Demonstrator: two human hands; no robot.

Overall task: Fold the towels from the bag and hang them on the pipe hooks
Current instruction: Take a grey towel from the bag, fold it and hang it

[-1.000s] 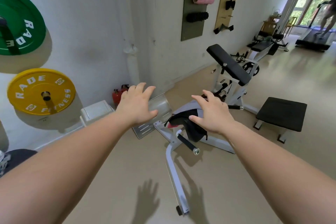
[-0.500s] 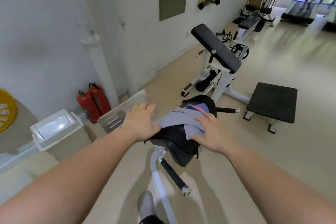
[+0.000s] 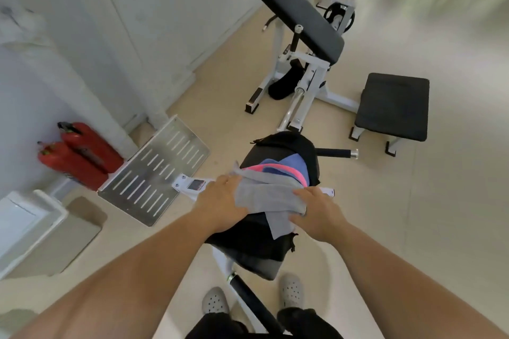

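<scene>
A black bag (image 3: 256, 242) lies on the padded seat of a white gym machine, straight below me. A grey towel (image 3: 265, 195) is spread across its top, with pink and blue towels (image 3: 286, 168) showing in the bag's mouth behind it. My left hand (image 3: 220, 201) grips the grey towel's left end, and my right hand (image 3: 316, 210) holds its right end with the fingers curled round the cloth. The pipe hooks are out of view.
A slotted metal footplate (image 3: 157, 170) lies left of the bag. Two red fire extinguishers (image 3: 77, 154) stand against the white wall. A black padded bench (image 3: 297, 12) and a low black seat (image 3: 394, 106) stand beyond. My shoes (image 3: 214, 301) are beside the machine's handle bar.
I have stepped closer and looked down. Both hands went from spread in the air to the bag, and they now hold the grey towel's two ends.
</scene>
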